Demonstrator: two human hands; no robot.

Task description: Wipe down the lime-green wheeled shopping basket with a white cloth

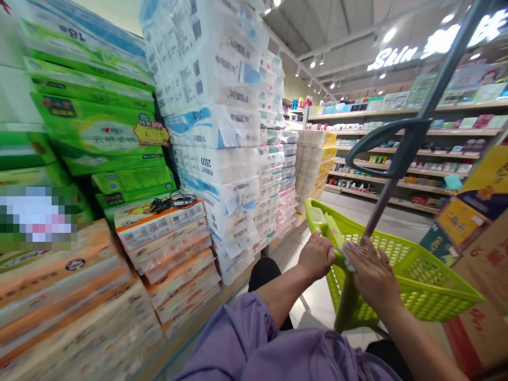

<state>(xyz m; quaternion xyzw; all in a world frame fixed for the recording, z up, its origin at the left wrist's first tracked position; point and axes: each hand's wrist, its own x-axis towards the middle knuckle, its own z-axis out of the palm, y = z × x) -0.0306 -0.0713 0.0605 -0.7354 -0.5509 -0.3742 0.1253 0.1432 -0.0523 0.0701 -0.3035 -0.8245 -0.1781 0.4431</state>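
**Deep in the paper aisle (283, 248)**

We have both hands on the near rim of a lime-green plastic shopping basket (400, 283), which sits just in front of our legs, above the pale floor tiles (313, 304). Our left hand (317, 256) curls over the rim at the basket's corner, clamped on the plastic. Our right hand (373, 278) lies spread across a crumpled piece of white paper (348, 256) on the rim — whether it is gripping we cannot tell. The two hands are close together but apart, with only that white piece between them.

A grey pole (416, 135) rises out of the basket towards the upper right, carrying a dark looped handle (387, 148). A purple sleeve (254, 338) covers our left arm.

To our left stand tall stacks of white-and-blue wrapped paper packs (212, 127), green packs (91, 124) and orange-banded packs (166, 251) — a black cable (174, 201) lies on top of the orange ones. To the right, well apart, run wooden shelves of boxed goods (397, 151), under a lit "Skin" sign (432, 53). Cardboard boxes (480, 296) stand beside the basket's far corner.
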